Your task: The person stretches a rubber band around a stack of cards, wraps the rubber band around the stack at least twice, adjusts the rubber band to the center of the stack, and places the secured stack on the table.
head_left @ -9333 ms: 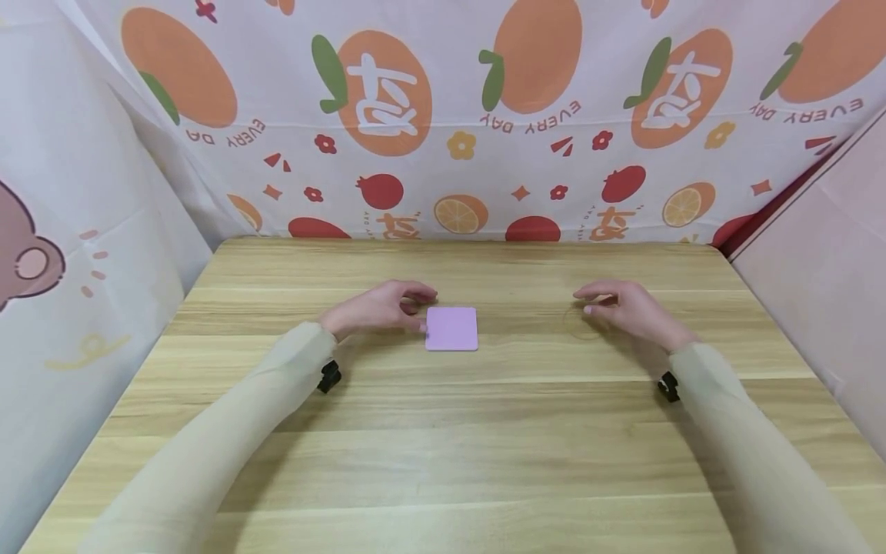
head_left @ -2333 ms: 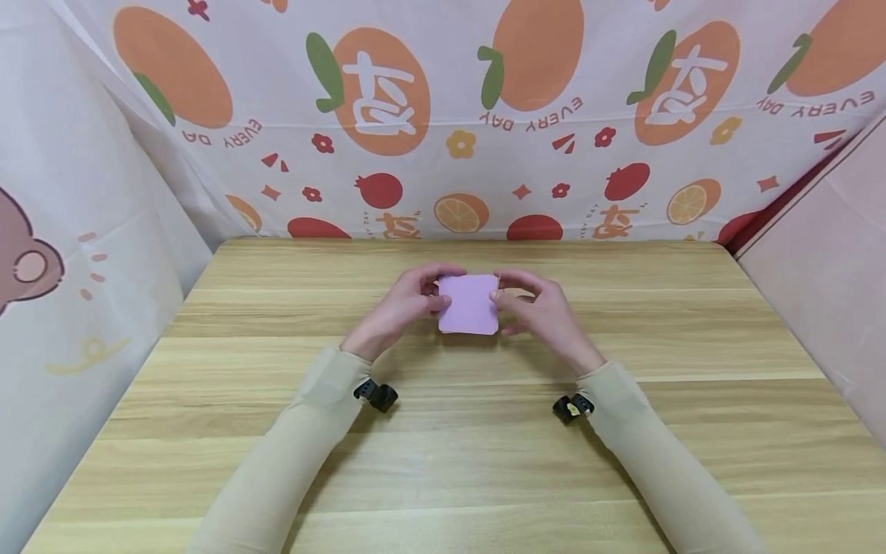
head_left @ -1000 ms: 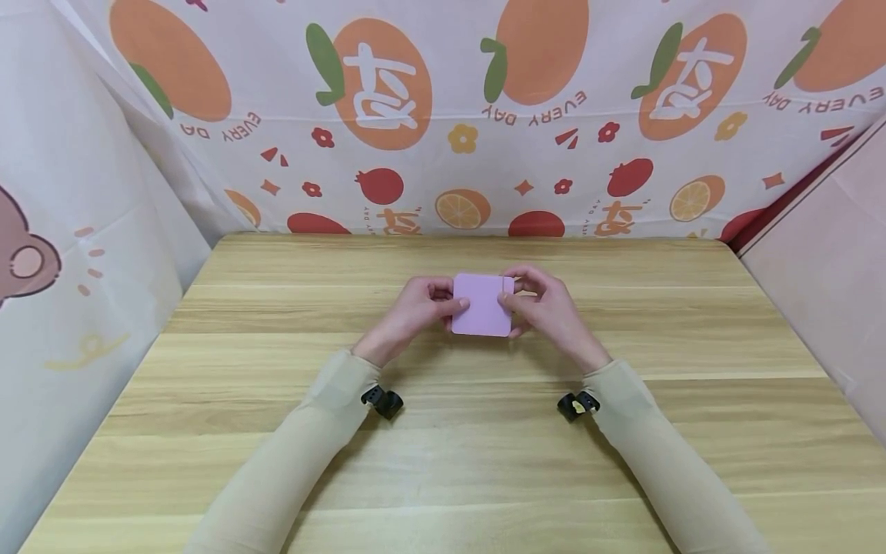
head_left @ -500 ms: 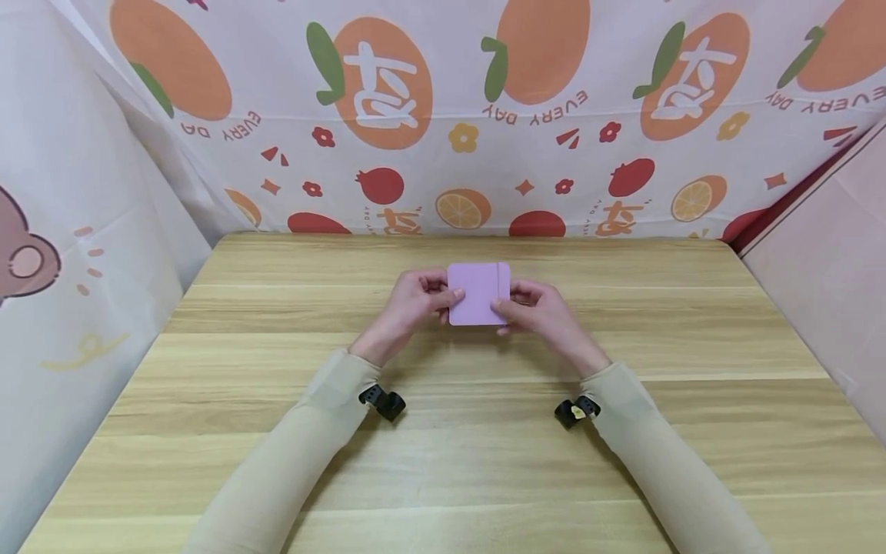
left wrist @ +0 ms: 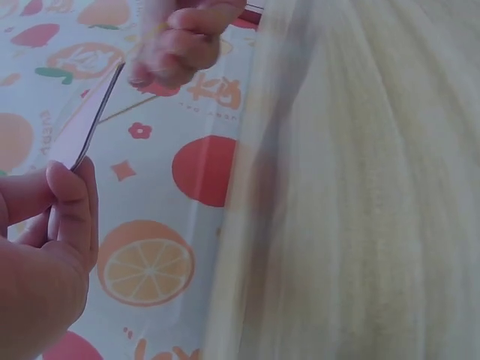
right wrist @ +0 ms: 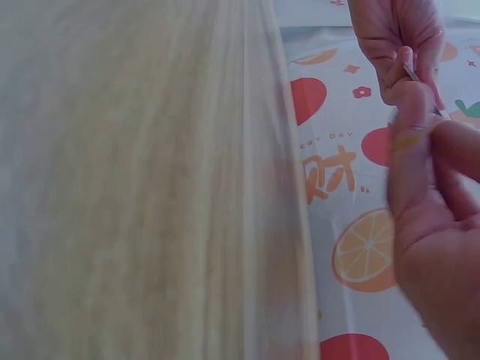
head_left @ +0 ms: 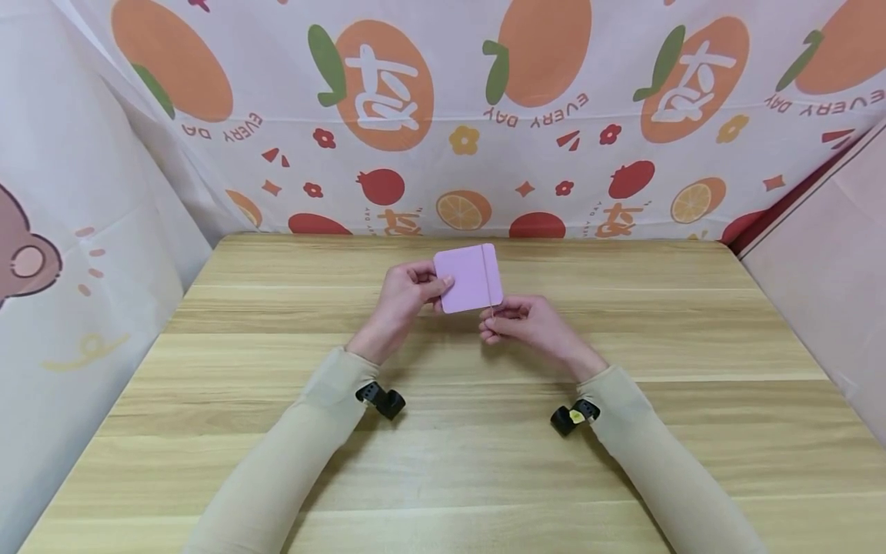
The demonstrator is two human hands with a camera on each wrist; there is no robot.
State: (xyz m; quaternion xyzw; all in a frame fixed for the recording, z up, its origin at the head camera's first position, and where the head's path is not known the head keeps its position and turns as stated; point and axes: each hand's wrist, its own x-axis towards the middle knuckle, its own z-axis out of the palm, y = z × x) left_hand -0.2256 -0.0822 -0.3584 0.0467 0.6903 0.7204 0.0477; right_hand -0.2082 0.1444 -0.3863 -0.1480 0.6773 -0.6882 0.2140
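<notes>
A thin purple square card [head_left: 465, 281] with rounded corners is raised over the table, tilted a little. My left hand [head_left: 404, 300] pinches its left edge, thumb on the front face and fingers behind. A thin rubber band [head_left: 487, 273] runs down the card near its right edge. Below the card's lower right corner, my right hand [head_left: 529, 327] pinches the band between thumb and fingers and stretches it away. In the left wrist view the card [left wrist: 82, 127] shows edge-on, and the band [left wrist: 127, 109] is taut toward the right hand. In the right wrist view the band [right wrist: 409, 140] crosses a finger.
The wooden table [head_left: 443, 446] reaches back to a white cloth [head_left: 464, 92] printed with fruit. A pale curtain [head_left: 90, 192] hangs on the left, and a pink panel [head_left: 824, 231] stands on the right. Black wrist cameras [head_left: 384, 400] sit on both sleeves.
The card has moved up and left and turned slightly counterclockwise. My right hand has left the card's face and moved down, pulling the rubber band past the lower edge. The left hand keeps its hold.
</notes>
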